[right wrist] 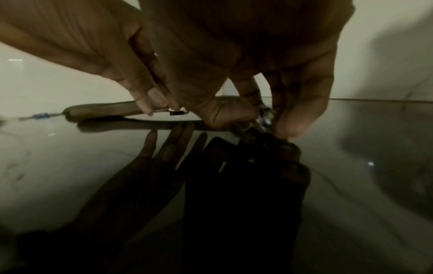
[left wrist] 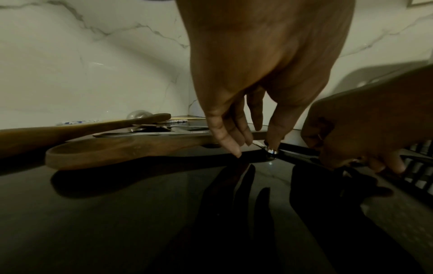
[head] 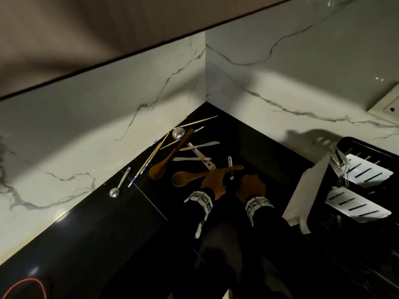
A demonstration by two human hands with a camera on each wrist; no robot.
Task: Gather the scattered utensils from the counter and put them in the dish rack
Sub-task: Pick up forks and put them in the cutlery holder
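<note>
Utensils lie scattered in the corner of the black counter (head: pixel 108 223). My left hand (head: pixel 224 171) (left wrist: pixel 257 146) (right wrist: pixel 161 107) reaches over the handle of a wooden spoon (head: pixel 187 178) (left wrist: pixel 117 150) and pinches a small metal spoon (head: pixel 229 162) (left wrist: pixel 270 151) (right wrist: pixel 266 116) between thumb and fingertips. My right hand (head: pixel 245 180) (left wrist: pixel 351 161) (right wrist: pixel 264 128) is curled right beside it, with thumb and fingers pinching the shiny end of the same spoon. The black dish rack (head: pixel 356 141) stands to the right with several forks (head: pixel 339 165) upright in it.
Near the marble wall lie a second wooden spoon (head: pixel 164 165), a metal ladle (head: pixel 178 133), pale knives (head: pixel 200 145), chopsticks (head: pixel 151 156) and another metal spoon (head: pixel 121 184). A white sheet (head: pixel 304 190) leans on the rack. A wall socket (head: pixel 386 104) sits above it.
</note>
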